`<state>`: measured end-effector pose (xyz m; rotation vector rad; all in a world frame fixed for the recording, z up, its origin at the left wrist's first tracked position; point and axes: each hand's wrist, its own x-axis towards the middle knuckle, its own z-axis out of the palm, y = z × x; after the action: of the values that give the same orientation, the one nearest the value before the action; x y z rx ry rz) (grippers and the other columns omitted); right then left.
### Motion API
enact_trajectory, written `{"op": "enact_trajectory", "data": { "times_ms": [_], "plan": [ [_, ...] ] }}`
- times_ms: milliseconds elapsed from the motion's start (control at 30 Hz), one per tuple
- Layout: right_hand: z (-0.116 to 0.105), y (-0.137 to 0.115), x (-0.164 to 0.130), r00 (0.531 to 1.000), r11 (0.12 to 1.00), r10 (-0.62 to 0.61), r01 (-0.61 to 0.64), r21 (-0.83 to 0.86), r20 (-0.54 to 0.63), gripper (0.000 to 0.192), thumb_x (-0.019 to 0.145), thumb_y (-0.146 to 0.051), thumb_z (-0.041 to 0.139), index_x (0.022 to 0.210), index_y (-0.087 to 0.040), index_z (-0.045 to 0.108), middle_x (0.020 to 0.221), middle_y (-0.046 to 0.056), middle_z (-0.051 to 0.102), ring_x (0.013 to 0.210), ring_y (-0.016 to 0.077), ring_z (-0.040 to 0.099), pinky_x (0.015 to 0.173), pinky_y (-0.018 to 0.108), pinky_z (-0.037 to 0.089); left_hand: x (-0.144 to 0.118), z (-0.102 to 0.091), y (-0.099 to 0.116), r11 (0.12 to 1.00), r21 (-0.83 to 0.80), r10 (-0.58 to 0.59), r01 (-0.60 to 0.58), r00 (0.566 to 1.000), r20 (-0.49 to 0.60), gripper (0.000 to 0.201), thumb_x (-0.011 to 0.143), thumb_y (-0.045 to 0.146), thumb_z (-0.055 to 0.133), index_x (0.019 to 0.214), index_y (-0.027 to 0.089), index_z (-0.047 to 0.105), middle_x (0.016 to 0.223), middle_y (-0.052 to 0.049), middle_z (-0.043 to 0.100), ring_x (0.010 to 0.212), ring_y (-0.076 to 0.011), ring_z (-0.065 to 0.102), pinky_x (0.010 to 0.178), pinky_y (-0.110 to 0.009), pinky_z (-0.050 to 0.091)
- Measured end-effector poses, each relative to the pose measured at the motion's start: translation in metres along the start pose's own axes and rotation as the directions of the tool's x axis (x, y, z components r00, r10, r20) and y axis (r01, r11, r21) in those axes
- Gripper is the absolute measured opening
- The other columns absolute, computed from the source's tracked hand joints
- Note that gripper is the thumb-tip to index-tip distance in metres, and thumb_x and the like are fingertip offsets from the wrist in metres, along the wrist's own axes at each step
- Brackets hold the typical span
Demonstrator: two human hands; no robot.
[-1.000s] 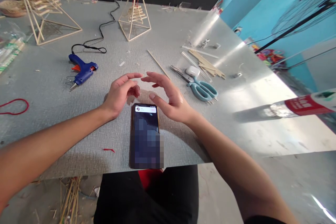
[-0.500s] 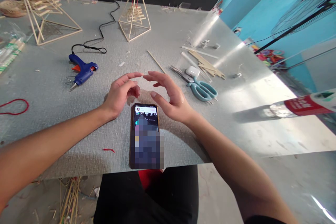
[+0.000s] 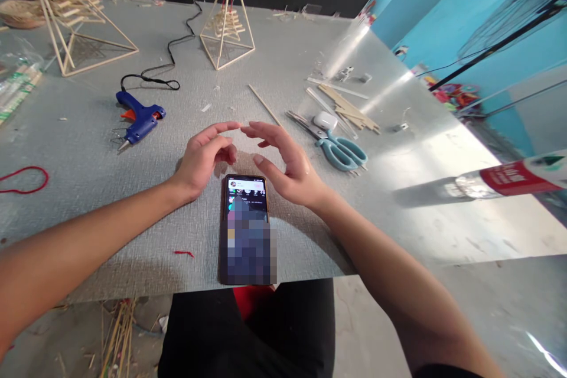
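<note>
Dark rectangular glass-faced phone (image 3: 244, 209): looked stiff, slick, breakable; long edges suited grasp. Left hand (image 3: 206, 156), right hand (image 3: 286, 165): hung empty, loosely curled.

**Stock by Count**

Hands: 2, being 1 left hand (image 3: 200, 159) and 1 right hand (image 3: 290, 168).
Wearer's side of the fingers (image 3: 270, 134): 1 phone (image 3: 245, 242); 1 red thread scrap (image 3: 183, 253).
Left of the fingers: 1 glue gun (image 3: 140, 117); 1 red cord loop (image 3: 46, 179).
Beyond the fingers: 2 stick pyramids (image 3: 229, 25); 1 loose stick (image 3: 266, 105).
Right of the fingers: 1 pair of scissors (image 3: 344, 152); 1 white case (image 3: 325, 120); 1 bottle (image 3: 509, 180); flat wooden strips (image 3: 348, 108), overlapping, count unclear.
</note>
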<state>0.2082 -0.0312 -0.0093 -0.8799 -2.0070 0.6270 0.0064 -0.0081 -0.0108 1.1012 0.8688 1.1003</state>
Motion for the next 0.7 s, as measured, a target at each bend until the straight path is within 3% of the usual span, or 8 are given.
{"op": "enact_trajectory", "data": {
  "times_ms": [200,333,467,700],
  "plan": [
    [-0.0015,0.0002,-0.0001,0.999,1.0,-0.007,0.008,-0.009,0.033,0.054,0.1,-0.032,0.058,0.152,-0.027,0.047,0.15,0.013,0.062,0.137,0.0289,0.062,0.107,0.052,0.055,0.0007,-0.0007,-0.0011,1.0,-0.023,0.004,-0.004,1.0,0.003,0.034,0.085,0.025,0.064,0.117,0.02,0.073,0.066,0.003,0.062,0.067,-0.0108,0.059,0.071,-0.025,0.05],
    [-0.0008,0.0037,-0.0012,0.988,0.997,-0.073,0.078,-0.03,0.136,0.076,0.092,-0.041,0.074,0.158,-0.026,0.04,0.161,0.016,0.051,0.145,0.0328,0.054,0.113,0.054,0.052,0.0011,-0.0007,-0.0013,0.999,-0.033,-0.001,0.001,1.0,-0.001,0.035,0.084,0.025,0.064,0.117,0.019,0.072,0.067,0.003,0.062,0.067,-0.0107,0.059,0.072,-0.025,0.05],
    [0.0003,0.0062,-0.0011,0.966,0.987,-0.119,0.14,-0.079,0.228,0.096,0.085,-0.048,0.083,0.163,-0.025,0.032,0.166,0.018,0.043,0.155,0.0352,0.042,0.126,0.061,0.039,0.0013,-0.0003,-0.0016,0.999,-0.052,-0.01,0.01,1.0,-0.002,0.034,0.084,0.023,0.064,0.116,0.018,0.072,0.067,0.003,0.062,0.067,-0.0096,0.059,0.071,-0.023,0.05],
    [-0.0004,0.0054,0.0005,0.959,0.982,-0.102,0.14,-0.13,0.263,0.1,0.084,-0.052,0.083,0.165,-0.027,0.031,0.168,0.017,0.041,0.159,0.0367,0.036,0.128,0.065,0.034,0.0013,-0.0007,-0.0027,0.999,-0.049,-0.005,0.005,1.0,-0.008,0.034,0.083,0.022,0.063,0.115,0.018,0.072,0.07,0.003,0.063,0.068,-0.01,0.06,0.072,-0.024,0.05]
  ]
}}
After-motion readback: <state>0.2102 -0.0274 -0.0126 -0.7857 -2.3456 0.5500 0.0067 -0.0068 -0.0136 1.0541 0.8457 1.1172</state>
